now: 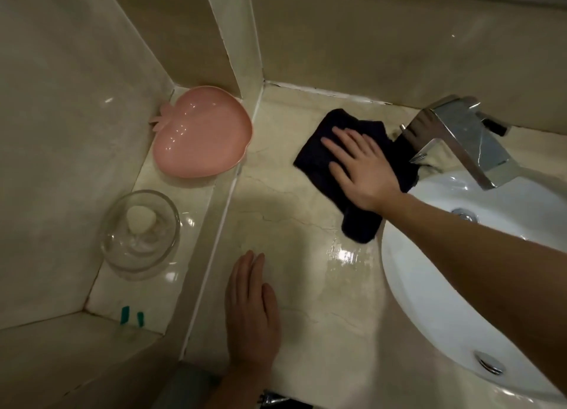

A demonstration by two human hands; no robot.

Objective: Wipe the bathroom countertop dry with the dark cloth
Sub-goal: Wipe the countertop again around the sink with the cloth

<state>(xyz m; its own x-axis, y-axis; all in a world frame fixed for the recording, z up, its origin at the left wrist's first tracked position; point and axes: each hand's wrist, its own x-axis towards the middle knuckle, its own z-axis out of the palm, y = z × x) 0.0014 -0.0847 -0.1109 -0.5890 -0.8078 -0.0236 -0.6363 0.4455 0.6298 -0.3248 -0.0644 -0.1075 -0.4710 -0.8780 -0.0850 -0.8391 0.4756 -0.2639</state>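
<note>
dark cloth [319, 154] lies flat on the countertop [306, 286], back corner, just left of the faucet [460, 138]. right hand [359, 169] presses it, fingers straight and spread, gripping nothing. left hand [251, 313] rests flat nearer the front edge. wiping likely mid-course; wet sheen beside the sink [429, 301] probably needs the next pass.

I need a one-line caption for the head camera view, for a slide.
Right hand presses a dark folded cloth flat on the beige marble countertop beside the chrome faucet; left hand rests open.
</note>
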